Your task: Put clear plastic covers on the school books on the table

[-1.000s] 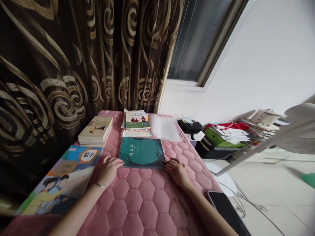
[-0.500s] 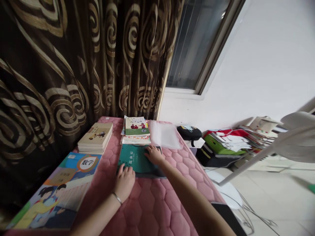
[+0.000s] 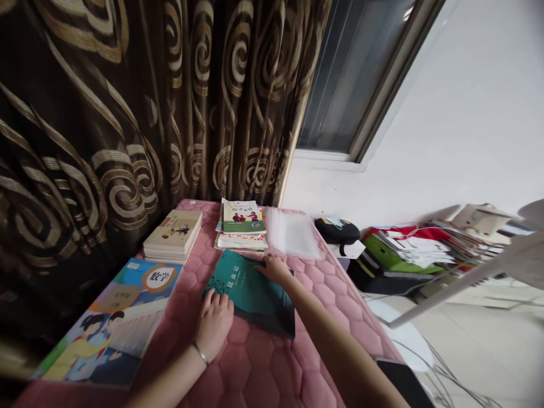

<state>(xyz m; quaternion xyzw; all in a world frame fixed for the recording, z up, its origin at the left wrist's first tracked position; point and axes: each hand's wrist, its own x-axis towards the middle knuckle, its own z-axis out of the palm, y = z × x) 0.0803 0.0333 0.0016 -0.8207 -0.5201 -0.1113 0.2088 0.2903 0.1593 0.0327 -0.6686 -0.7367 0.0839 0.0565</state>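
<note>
A teal paperback book [image 3: 250, 286] with white Chinese characters and a dark lower part lies askew on the pink quilted cover. My left hand [image 3: 215, 318], with a silver bangle at the wrist, grips its near left corner, fingers bent over the edge. At the far right edge, my right hand [image 3: 277, 270] holds the same book, fingertips on the cover and thumb out of sight. Just beyond it is a small pile of booklets [image 3: 243, 218], with a white and green one on top. A large blue maths textbook [image 3: 114, 323] lies to the left.
A stack of beige books [image 3: 172, 235] stands by the patterned curtain [image 3: 204, 102]. Clear plastic sleeves [image 3: 293, 235] lie at the back right, beside a black case [image 3: 337, 230]. A white lamp arm [image 3: 450, 289] slants across the right, above cables on the floor.
The teal book has turned clockwise, its right end swinging nearer to me, while both hands stay on it. The whole view has shifted slightly.
</note>
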